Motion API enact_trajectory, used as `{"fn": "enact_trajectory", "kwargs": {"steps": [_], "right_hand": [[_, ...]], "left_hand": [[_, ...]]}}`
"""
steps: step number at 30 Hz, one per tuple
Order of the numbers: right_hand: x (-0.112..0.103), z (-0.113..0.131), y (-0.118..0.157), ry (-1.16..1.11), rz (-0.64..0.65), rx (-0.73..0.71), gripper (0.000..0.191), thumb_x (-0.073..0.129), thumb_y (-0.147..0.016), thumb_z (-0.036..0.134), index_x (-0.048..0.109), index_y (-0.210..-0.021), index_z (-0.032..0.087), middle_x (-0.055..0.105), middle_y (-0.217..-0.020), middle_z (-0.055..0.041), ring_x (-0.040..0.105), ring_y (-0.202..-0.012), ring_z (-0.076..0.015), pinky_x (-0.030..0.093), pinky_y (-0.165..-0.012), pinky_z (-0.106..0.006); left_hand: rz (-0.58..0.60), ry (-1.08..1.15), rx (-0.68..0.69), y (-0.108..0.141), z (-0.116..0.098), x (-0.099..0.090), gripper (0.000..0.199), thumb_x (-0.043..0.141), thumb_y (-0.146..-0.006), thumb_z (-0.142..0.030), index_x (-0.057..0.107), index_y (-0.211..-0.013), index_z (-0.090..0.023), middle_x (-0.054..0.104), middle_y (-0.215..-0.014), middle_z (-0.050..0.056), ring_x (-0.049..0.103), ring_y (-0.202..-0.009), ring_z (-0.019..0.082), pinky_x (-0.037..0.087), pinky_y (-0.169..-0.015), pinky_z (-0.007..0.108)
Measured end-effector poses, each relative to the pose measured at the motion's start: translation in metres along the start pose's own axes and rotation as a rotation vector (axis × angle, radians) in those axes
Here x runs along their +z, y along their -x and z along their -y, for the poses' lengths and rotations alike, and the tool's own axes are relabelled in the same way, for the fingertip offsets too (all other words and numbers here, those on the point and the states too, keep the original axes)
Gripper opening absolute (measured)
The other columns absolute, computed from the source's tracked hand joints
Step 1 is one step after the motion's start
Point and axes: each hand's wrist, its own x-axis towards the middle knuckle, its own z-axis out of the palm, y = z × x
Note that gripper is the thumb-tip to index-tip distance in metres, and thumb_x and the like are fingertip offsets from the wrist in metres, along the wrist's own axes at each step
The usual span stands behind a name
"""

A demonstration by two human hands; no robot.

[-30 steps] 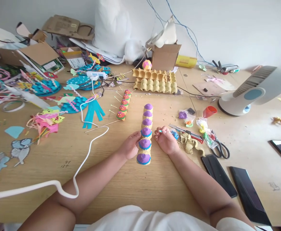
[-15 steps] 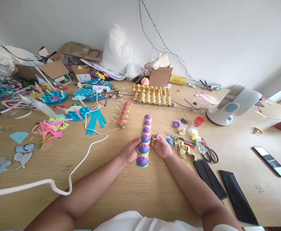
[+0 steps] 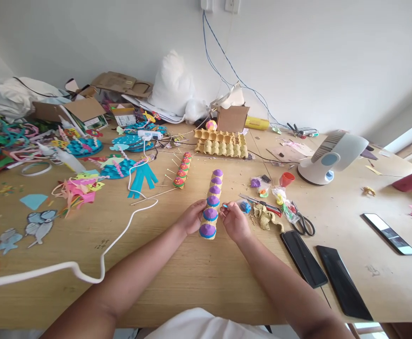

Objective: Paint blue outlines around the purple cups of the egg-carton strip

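Note:
An egg-carton strip (image 3: 210, 215) stretches away from me over the middle of the table, a row of several bumps capped in purple, with blue bands round the nearer ones. My left hand (image 3: 193, 217) grips its left side, thumb along the edge. Close by on the right, my right hand (image 3: 234, 221) is closed in a pinch on a small bit of blue clay (image 3: 225, 205), apart from the strip. A lump of blue clay (image 3: 245, 207) in clear wrap lies beyond the right hand. To the left lies a second carton strip (image 3: 182, 170), red and green with pins stuck in.
Right of my hands lie a utility knife (image 3: 262, 202), scissors (image 3: 304, 224), torn carton scraps (image 3: 266, 217) and phones (image 3: 303, 259). A white fan (image 3: 329, 162) stands farther back. A white cord (image 3: 121, 235) crosses the left side near paper scraps (image 3: 78, 190). Egg cartons (image 3: 222, 149) lie behind.
The camera view has tilted up slightly and shifted. My left hand keeps hold of the strip; my right hand stays beside it with the blue clay, its fingers slightly turned.

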Motion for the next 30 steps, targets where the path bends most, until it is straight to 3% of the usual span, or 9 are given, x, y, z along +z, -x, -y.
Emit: {"fn": "enact_trajectory", "kwargs": {"steps": [7,13,21,30], "right_hand": [[0.011,-0.003,0.016,0.097,0.059,-0.037,0.026,0.085,-0.077,0.033,0.060,-0.075,0.025,0.071,-0.100,0.0022,0.064,-0.099,-0.0179,0.053,-0.088,-0.031],[0.006,-0.003,0.022,0.208,0.138,-0.046,0.035,0.091,-0.073,0.045,0.062,-0.075,0.024,0.071,-0.095,0.0000,0.062,-0.085,-0.0174,0.051,-0.079,-0.031],[0.000,0.003,0.028,0.375,0.156,-0.141,0.033,0.090,-0.077,0.047,0.067,-0.076,0.024,0.070,-0.092,-0.0004,0.060,-0.089,-0.0178,0.050,-0.086,-0.031],[-0.001,0.008,0.033,0.519,0.139,-0.183,0.031,0.088,-0.081,0.050,0.070,-0.082,0.025,0.072,-0.091,-0.0019,0.063,-0.087,-0.0189,0.052,-0.084,-0.033]], "left_hand": [[-0.063,-0.068,0.095,0.016,0.004,0.010,0.026,0.090,-0.082,-0.034,0.078,-0.090,-0.012,0.076,-0.084,0.005,0.065,-0.073,0.015,0.048,-0.069,0.026],[-0.088,-0.086,0.125,0.032,0.012,0.018,0.028,0.091,-0.082,-0.036,0.079,-0.093,-0.014,0.077,-0.090,0.005,0.066,-0.079,0.014,0.050,-0.073,0.025],[-0.094,-0.080,0.109,0.036,0.017,0.021,0.036,0.096,-0.074,-0.043,0.075,-0.084,-0.014,0.074,-0.083,0.004,0.064,-0.075,0.015,0.050,-0.071,0.026],[-0.090,-0.064,0.068,0.040,0.015,0.023,0.031,0.093,-0.076,-0.042,0.076,-0.080,-0.016,0.074,-0.079,0.003,0.063,-0.073,0.017,0.050,-0.070,0.029]]}}
